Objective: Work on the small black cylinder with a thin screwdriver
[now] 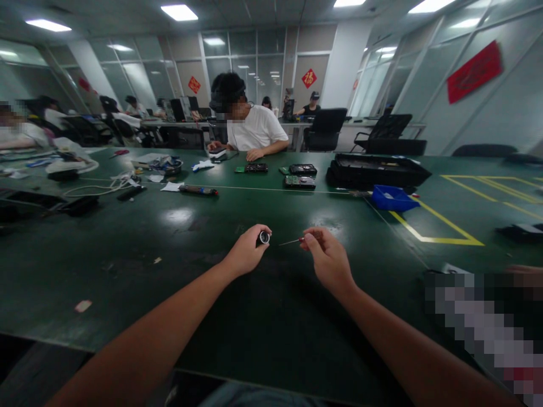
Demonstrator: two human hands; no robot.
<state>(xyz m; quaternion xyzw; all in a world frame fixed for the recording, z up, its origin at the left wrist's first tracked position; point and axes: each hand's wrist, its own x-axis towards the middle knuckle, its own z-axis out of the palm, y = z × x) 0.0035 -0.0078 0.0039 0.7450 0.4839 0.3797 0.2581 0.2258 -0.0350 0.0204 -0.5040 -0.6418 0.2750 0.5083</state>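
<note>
My left hand (248,249) is wrapped round a small dark cylindrical part (264,237) with a pale ring at its end, which faces me. Most of its body is hidden by the fingers. In my right hand (327,257) is a thin screwdriver (292,242), its slim metal shaft pointing left at the cylindrical part. A bit of red handle shows at the fingertips. The shaft's tip is a short way from the part, not touching it. Both hands are held above the green tabletop (237,339).
Across the table a person (257,133) in a white shirt handles a small device. Circuit boards with drives (300,181), a black casing (377,171) and a blue tray (393,198) lie ahead. Cables (102,187) and a dark tool (198,190) lie left.
</note>
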